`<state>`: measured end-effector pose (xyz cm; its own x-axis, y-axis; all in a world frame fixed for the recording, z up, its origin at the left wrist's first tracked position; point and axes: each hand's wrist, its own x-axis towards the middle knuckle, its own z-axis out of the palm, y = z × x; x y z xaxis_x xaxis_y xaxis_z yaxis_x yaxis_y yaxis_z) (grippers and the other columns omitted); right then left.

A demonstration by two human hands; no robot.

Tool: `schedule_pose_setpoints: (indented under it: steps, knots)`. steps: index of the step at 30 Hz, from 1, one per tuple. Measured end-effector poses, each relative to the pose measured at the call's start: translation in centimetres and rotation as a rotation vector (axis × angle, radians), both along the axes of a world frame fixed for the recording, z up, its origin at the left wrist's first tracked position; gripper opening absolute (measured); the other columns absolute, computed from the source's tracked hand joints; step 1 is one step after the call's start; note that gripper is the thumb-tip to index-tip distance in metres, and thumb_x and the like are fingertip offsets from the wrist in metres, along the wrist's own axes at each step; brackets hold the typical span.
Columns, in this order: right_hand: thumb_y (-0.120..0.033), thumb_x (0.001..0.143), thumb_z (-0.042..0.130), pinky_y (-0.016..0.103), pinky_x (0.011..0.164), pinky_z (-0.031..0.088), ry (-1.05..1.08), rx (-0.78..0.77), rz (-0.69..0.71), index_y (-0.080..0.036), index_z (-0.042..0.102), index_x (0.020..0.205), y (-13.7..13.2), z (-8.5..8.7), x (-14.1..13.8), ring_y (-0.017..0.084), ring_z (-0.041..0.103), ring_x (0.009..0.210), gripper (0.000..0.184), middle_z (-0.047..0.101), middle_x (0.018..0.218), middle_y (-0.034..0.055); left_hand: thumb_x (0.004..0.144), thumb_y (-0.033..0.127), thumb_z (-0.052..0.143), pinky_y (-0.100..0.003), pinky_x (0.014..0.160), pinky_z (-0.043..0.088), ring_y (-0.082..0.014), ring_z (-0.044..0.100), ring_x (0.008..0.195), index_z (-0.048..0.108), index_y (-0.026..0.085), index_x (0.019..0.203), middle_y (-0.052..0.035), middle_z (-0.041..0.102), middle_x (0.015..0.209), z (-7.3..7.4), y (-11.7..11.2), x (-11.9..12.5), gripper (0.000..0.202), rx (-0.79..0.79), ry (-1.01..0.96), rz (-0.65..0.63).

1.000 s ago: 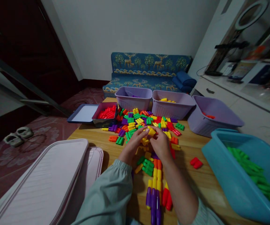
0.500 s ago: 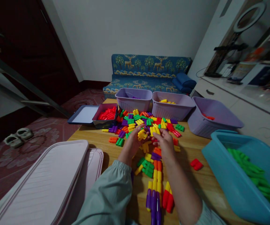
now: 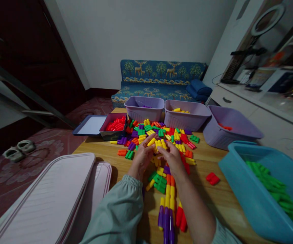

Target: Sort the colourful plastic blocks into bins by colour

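Observation:
My left hand [image 3: 143, 154] and my right hand [image 3: 171, 156] meet over the pile, fingers closed on yellow plastic building blocks [image 3: 160, 144] that look like joined tubes. The yellow pieces touch each other between my fingertips; whether they are locked together I cannot tell. Behind and around my hands spreads a heap of mixed blocks [image 3: 148, 128] in green, purple, red, orange and yellow. Closer to me, between my forearms, lies a long joined strip [image 3: 168, 206] of purple, yellow and orange blocks. Green blocks [image 3: 160, 183] lie on its left, and a red and yellow piece [image 3: 181, 217] on its right.
Lilac bins [image 3: 145, 109] line the table's far side. A teal bin [image 3: 240, 183] of green blocks stands at right, near a loose red block [image 3: 212, 178]. A tin [image 3: 110, 136] holds red blocks at left. Pale lids [image 3: 49, 196] lie at front left on the wooden table [image 3: 207, 203].
My hands have come together, bringing the yellow blocks that were held apart into contact. My right hand has shifted left.

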<state>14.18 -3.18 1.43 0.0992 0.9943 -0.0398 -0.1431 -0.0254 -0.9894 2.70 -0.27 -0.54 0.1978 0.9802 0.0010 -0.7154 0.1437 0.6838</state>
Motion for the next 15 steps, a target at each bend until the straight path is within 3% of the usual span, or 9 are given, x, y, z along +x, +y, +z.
schedule_pose_setpoints:
  steps: [8, 15]
  knots:
    - [-0.033, 0.064, 0.073, 0.019, 0.049, 0.052, 0.243, -0.088, 0.021, -0.018, 0.058, 0.093, 0.2, -0.38, 0.18, 0.011, 0.064, 0.062, 0.036, 0.066, 0.086, 0.0004, 0.07, 0.004, 0.067, -0.028, 0.103, 0.042, -0.0195, 0.05, 0.128, 0.062, 0.021, 0.121, -0.0071, 0.061, 0.131, -0.06, -0.02, 0.26, 0.053, 0.015, -0.059, 0.091]
    - [-0.038, 0.056, 0.079, 0.021, 0.044, 0.051, 0.144, -0.088, -0.074, -0.021, 0.053, 0.099, -0.08, -0.11, -0.26, 0.01, 0.06, 0.053, 0.052, 0.063, 0.077, -0.0046, 0.065, -0.002, 0.071, -0.027, 0.105, 0.041, -0.0207, 0.048, 0.131, 0.056, 0.027, 0.13, -0.0059, 0.06, 0.132, -0.03, -0.44, 0.53, 0.072, 0.047, -0.094, 0.081]
